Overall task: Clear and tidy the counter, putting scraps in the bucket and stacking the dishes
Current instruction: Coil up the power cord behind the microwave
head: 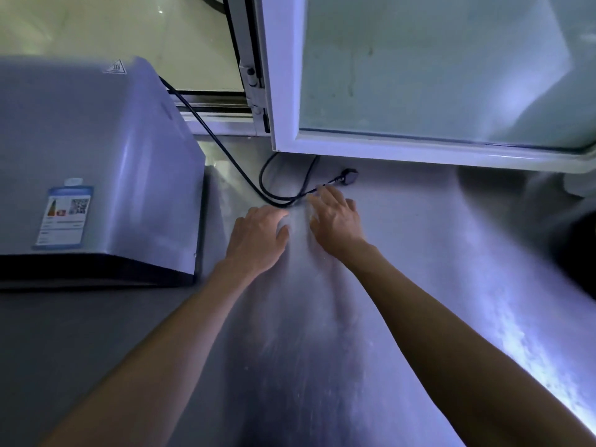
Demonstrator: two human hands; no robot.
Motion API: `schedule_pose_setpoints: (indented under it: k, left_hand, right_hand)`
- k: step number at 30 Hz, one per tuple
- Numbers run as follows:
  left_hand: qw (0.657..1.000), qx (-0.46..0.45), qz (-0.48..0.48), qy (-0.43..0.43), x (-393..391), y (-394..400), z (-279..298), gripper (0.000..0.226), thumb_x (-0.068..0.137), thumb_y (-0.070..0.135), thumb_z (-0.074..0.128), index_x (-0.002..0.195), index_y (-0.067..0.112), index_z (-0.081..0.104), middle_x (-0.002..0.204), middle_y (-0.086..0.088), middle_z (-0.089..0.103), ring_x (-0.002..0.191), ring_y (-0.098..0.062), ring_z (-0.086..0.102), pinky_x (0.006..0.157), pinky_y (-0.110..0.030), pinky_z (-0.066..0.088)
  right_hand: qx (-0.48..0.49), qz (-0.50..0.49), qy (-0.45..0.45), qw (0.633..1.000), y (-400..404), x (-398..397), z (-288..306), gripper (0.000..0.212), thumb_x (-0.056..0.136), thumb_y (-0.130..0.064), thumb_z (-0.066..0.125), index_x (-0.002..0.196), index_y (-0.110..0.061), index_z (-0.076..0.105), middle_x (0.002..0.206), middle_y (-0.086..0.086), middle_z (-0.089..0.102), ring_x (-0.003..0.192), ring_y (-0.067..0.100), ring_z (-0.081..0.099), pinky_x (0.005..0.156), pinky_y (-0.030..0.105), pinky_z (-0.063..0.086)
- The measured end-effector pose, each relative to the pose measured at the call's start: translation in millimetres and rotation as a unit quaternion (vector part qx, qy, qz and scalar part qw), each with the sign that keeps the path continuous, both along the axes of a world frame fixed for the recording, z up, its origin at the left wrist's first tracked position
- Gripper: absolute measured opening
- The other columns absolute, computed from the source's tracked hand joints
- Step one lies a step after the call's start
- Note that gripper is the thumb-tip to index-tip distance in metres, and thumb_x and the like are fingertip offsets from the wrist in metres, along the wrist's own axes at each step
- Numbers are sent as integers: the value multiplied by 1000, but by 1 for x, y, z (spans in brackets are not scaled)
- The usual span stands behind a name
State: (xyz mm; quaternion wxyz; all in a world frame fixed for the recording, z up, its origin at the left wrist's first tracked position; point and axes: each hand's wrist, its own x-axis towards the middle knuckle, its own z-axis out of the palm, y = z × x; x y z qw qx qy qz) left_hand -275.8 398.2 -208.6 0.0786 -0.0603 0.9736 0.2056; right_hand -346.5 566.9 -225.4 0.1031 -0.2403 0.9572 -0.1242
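Both my arms stretch out over a brushed steel counter [322, 333]. My left hand [258, 235] lies palm down on the steel, its fingers bent at the tips; whether it holds anything I cannot tell. My right hand [335, 216] lies palm down beside it with fingers spread and straight, the fingertips reaching a black power cable [245, 175] that loops across the counter. The cable's plug [350, 174] lies loose just beyond my right fingers. No scraps, dishes or bucket show clearly.
A large steel appliance [93, 162] with a label sticker stands on the left. A white-framed window sash [283, 91] hangs open over the back of the counter. A dark round object [580, 253] sits at the right edge, cut off.
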Motion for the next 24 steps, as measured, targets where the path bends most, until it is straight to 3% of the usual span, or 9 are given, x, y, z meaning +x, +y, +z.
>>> schedule_pose_setpoints:
  k: [5, 11, 19, 24]
  left_hand:
    - [999, 21, 25, 9, -7, -12, -9, 37, 99, 34, 45, 133, 23, 55, 128, 2, 61, 117, -21, 53, 97, -44, 46]
    - [997, 60, 46, -1, 6, -14, -15, 36, 99, 33, 46, 132, 24, 57, 130, 5, 61, 119, -19, 53, 99, -42, 45]
    - [984, 135, 111, -27, 42, -10, 0, 41, 95, 32, 44, 133, 26, 56, 133, 7, 59, 123, -16, 50, 101, -36, 43]
    - [971, 174, 163, 7, 77, -1, 11, 27, 95, 37, 51, 115, 24, 63, 115, 8, 66, 106, -13, 60, 81, -25, 43]
  right_hand:
    - [12, -3, 11, 1000, -16, -15, -10, 40, 96, -12, 45, 136, -14, 48, 146, 7, 44, 144, 25, 27, 109, 44, 30]
    - [22, -2, 51, 998, -19, -7, -16, 39, 90, -1, 45, 127, -12, 54, 122, 9, 62, 122, 30, 48, 110, 48, 26]
    - [51, 24, 57, 997, -9, 42, -1, 37, 91, -3, 47, 117, -22, 65, 109, 4, 67, 110, 29, 54, 108, 47, 27]
    - [15, 6, 71, 997, 1, 94, 13, 35, 90, -3, 55, 112, -25, 71, 97, 1, 70, 98, 28, 61, 102, 44, 33]
